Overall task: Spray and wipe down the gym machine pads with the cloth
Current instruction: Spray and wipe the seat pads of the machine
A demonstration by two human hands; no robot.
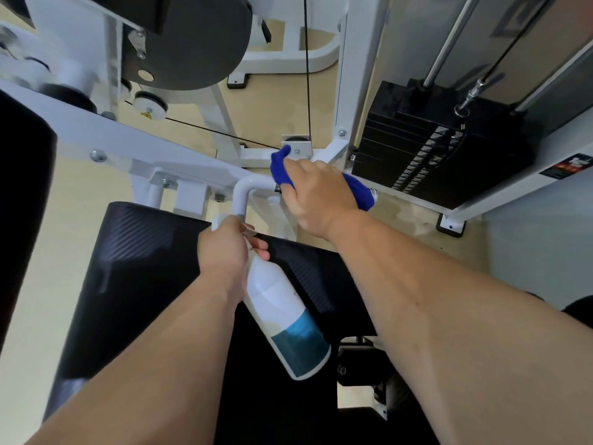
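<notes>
Left edge: we note a black pad (22,203), cut off by the frame and too dark to read. Near centre lies the black seat pad (144,268), its near end hidden under our forearms. Our left hand (224,248) curls its fingers round the neck of the spray bottle (285,319), held over the seat pad; the hand hides the nozzle. Farther off and right, our right hand (314,194) grips the blue cloth (357,189) against the white handle bar (244,191); the fingertips are unseen. The weight stack (433,149) stands far right.
</notes>
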